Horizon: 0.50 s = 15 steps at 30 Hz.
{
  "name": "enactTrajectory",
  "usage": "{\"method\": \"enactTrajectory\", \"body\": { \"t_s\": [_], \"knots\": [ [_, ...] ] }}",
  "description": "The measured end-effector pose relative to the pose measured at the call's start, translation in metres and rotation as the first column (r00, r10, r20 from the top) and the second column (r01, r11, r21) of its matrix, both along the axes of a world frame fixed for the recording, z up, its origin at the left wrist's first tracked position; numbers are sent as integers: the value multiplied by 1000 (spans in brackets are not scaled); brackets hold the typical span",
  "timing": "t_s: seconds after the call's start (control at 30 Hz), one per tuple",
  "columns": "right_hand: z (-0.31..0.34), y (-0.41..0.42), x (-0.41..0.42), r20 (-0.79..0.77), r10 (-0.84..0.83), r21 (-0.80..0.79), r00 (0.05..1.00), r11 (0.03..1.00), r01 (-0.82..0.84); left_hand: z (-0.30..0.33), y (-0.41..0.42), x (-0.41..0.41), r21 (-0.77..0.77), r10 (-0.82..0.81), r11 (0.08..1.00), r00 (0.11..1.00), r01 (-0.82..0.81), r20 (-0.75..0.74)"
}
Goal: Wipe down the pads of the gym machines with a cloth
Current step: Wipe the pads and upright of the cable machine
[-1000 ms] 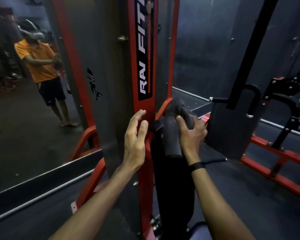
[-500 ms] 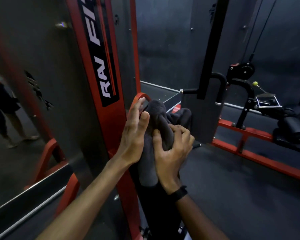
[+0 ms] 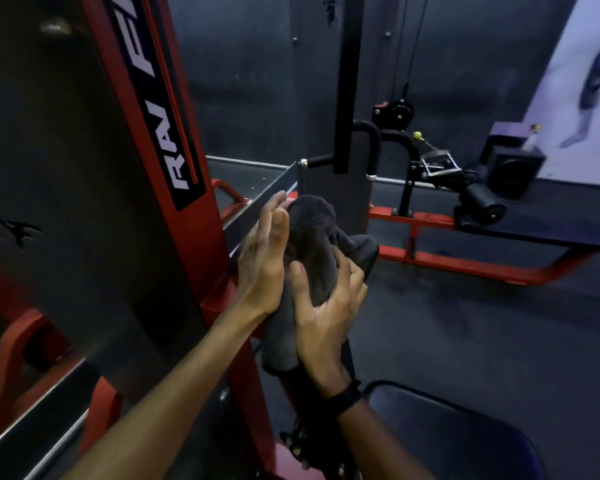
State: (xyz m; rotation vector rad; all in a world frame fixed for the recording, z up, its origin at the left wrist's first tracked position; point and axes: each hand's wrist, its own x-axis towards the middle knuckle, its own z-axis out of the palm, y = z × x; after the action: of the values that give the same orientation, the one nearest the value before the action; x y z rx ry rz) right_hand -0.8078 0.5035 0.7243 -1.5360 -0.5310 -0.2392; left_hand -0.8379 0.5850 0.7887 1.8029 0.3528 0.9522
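A dark grey cloth (image 3: 314,247) is draped over the top of a narrow upright black pad (image 3: 302,386) fixed to the red machine frame (image 3: 201,188). My right hand (image 3: 326,313) grips the cloth from the front, fingers curled into its folds. My left hand (image 3: 265,261) lies flat against the cloth's left side, fingers straight and pointing up. Most of the pad is hidden under the cloth and my hands. A dark blue seat pad (image 3: 447,431) shows at the bottom right.
A mirror wall (image 3: 49,202) stands close on the left. Behind are a grey weight-stack shroud (image 3: 333,195), a red floor frame (image 3: 465,258), a black roller pad (image 3: 482,206) and a black speaker box (image 3: 513,171). Dark rubber floor (image 3: 482,341) spreads to the right.
My view has swung right, away from the mirror. Both hands stay on the pad top; the right hand has regripped the cloth, and the left now lies against the cloth instead of the red frame.
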Motion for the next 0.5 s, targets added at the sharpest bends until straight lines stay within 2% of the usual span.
{"method": "enactTrajectory", "body": {
  "t_s": [0.17, 0.3, 0.4, 0.5],
  "knots": [
    [-2, 2, -11, -112, -74, 66, 991, 994, 82, -4, 0, 1, 148, 31, 989, 999, -26, -30],
    [8, 4, 5, -168, -9, 95, 986, 995, 25, -7, 2, 3, 208, 59, 977, 997, -45, -59],
    [14, 17, 43, -213, 9, 40, 977, 999, -1, -7, 3, 4, 242, 96, 967, 993, -76, -69],
    [2, 28, 84, -338, 23, -32, 941, 999, -36, -3, -1, 4, 316, 172, 940, 978, -128, -115]
  ]
}}
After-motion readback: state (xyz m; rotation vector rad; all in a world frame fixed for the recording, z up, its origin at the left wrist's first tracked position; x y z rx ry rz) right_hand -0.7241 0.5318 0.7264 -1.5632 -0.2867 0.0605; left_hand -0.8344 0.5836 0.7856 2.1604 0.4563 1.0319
